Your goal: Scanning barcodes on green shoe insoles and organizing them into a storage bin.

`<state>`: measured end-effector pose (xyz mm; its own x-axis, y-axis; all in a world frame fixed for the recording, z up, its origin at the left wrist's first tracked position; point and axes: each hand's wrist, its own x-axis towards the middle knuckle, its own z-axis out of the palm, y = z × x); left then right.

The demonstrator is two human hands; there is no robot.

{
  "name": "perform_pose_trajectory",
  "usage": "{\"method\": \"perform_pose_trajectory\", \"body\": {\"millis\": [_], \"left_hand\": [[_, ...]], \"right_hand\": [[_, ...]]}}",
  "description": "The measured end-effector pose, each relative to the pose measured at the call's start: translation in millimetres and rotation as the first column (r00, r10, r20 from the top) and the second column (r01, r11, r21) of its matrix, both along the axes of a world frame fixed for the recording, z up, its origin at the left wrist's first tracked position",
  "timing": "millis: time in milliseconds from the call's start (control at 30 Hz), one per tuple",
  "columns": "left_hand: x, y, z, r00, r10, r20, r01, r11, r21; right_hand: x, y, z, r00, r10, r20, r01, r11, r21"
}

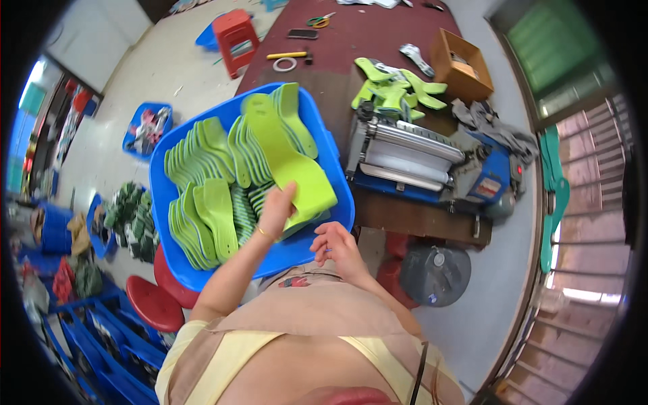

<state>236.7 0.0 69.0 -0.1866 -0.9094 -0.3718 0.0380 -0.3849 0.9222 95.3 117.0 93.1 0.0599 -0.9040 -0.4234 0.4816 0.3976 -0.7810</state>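
A large blue tub [346,229] sits before me, holding several stacks of lime-green insoles [214,214] with striped edges. My left hand [277,210] reaches over it and grips one lime-green insole [307,182] by its near, broad end. That insole lies above the others, its far end slightly blurred. To the right of it, by the tub's near right rim, my right hand [336,248] hovers with bent fingers apart and nothing in it that I can make out.
On the dark red table [378,27] at the right stand a roller machine [412,158], a loose pile of green insoles [395,88] and a wooden box [460,64]. Farther back lie a hammer [290,55], a tape roll [284,65], a phone [303,34] and scissors [320,21]. Red stools [233,40] stand about.
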Motion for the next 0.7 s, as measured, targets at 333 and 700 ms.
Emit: {"method": "perform_pose_trajectory", "body": {"millis": [333, 700], "left_hand": [[-87, 72, -13, 0.839, -0.413, -0.355, 0.514, 0.814, 0.270], [-164, 65, -41, 0.770, -0.501, -0.394, 0.627, 0.707, 0.326]], "right_hand": [[-36, 45, -13, 0.833, -0.547, 0.083, 0.521, 0.826, 0.217], [-113, 22, -52, 0.791, -0.612, -0.016, 0.552, 0.701, 0.453]]}}
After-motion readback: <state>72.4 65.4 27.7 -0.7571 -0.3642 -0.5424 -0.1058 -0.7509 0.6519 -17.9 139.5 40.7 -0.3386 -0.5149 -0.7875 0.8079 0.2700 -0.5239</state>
